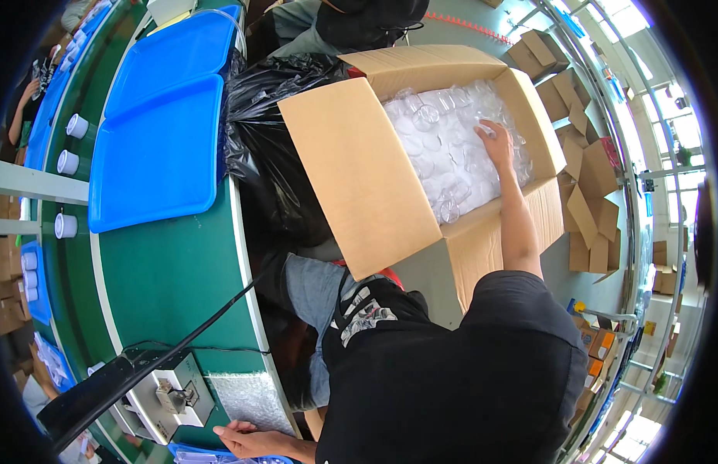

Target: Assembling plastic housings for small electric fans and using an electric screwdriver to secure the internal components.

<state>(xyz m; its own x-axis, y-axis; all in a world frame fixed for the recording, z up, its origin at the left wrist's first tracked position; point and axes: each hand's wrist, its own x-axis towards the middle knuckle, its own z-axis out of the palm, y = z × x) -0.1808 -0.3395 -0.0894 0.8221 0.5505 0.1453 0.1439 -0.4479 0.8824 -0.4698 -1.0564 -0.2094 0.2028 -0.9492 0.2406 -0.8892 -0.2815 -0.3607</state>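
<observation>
My right hand [496, 145] reaches into a large open cardboard box [359, 182]. Its fingers are bent and close on one of the clear round plastic pieces [440, 116] heaped inside, perhaps cups or lids. A clear bag or film seems to line the box. At the lower left, my left hand [243, 439] lies at the green table's edge with its fingers stretched out and nothing in them. Bubble wrap [250, 402] lies just beyond it, and a blue tray [190, 455] with clear pieces shows partly below it.
Two blue trays [154, 162] lie on the green table [173, 271]. A small grey machine [169, 398] stands on it behind a black arm [196, 332]. White cups [66, 226] line the belt. A black bag [277, 155] hangs beside the box; empty cartons [587, 201] stand right. Another person sits beyond.
</observation>
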